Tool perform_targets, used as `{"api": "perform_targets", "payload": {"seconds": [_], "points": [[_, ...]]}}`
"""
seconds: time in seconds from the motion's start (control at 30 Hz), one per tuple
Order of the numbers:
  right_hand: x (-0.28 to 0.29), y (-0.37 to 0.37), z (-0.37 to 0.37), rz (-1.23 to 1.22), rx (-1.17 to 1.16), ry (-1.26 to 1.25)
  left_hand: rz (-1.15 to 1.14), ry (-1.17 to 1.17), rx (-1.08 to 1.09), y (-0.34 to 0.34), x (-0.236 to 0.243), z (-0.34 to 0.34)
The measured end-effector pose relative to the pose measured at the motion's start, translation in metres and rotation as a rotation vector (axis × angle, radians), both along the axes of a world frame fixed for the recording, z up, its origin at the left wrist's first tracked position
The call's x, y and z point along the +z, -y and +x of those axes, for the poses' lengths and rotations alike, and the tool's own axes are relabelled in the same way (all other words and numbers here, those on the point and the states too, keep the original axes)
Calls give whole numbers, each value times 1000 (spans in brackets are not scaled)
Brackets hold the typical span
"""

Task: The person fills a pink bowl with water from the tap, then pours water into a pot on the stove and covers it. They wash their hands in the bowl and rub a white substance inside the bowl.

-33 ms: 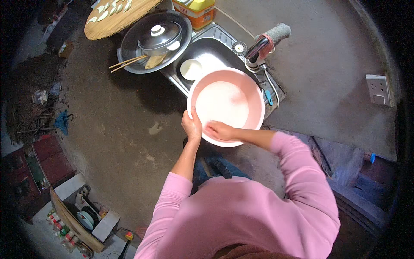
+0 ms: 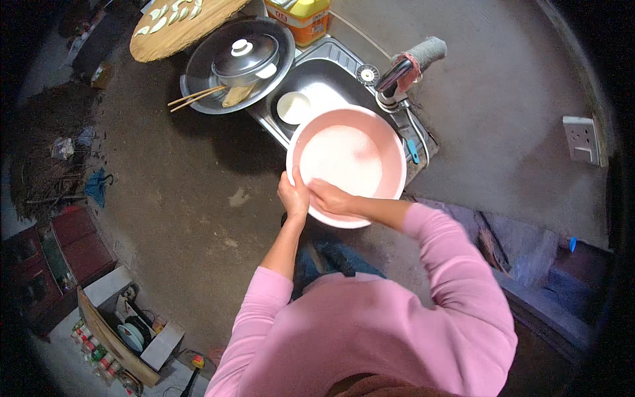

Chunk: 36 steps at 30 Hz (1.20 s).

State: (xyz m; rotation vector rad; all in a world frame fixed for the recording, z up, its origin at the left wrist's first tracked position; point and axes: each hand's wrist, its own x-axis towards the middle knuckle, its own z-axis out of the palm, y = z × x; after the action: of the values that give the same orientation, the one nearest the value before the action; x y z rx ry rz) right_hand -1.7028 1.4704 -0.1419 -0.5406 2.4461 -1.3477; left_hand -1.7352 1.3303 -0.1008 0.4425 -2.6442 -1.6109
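Note:
A round pink basin (image 2: pixel 390 149) with a pale, bright bottom hangs over the near edge of the sink. My left hand (image 2: pixel 294 195) grips its rim at the near left, thumb over the inside. My right hand (image 2: pixel 331 197) reaches in over the near rim, its fingers curled together against the inner wall beside the left thumb. Whatever those fingers hold, if anything, is hidden. A white bowl (image 2: pixel 293 108) sits in the steel sink (image 2: pixel 327 76), just beyond the basin.
Left of the sink, a large metal basin (image 2: pixel 198 69) holds a lidded pot (image 2: pixel 245 56), chopsticks (image 2: pixel 196 97) and a wooden paddle (image 2: pixel 237 96). Behind are a wooden board (image 2: pixel 165 43) with white pieces and a yellow-orange container (image 2: pixel 307 26). A cloth-wrapped faucet (image 2: pixel 397 69) and blue-handled tool (image 2: pixel 413 151) stand right.
My right hand has moved slightly left and up along the basin's inner wall, closer to my left thumb. The left hand keeps its grip on the rim.

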Motion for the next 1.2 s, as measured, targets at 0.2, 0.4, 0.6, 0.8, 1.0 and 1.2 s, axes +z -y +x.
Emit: {"api": "perform_targets", "payload": {"seconds": [0.2,0.4,0.6,0.8,1.0,1.2], "points": [[-30,-41,-101,667,-40,-489,-10,38,-9,14,10,9],[-23,-116,-35,913,-68,140,59,5,62,3,8,4],[-11,-39,15,473,13,-122,34,22,32,-7,8,4],[-13,-71,-51,666,-341,-338,18,-21,24,0,2,7],[-17,-30,27,420,-3,-188,61,-17,27,-8,3,2],[10,-63,-16,627,-138,-135,43,-33,37,-3,6,3]]}}
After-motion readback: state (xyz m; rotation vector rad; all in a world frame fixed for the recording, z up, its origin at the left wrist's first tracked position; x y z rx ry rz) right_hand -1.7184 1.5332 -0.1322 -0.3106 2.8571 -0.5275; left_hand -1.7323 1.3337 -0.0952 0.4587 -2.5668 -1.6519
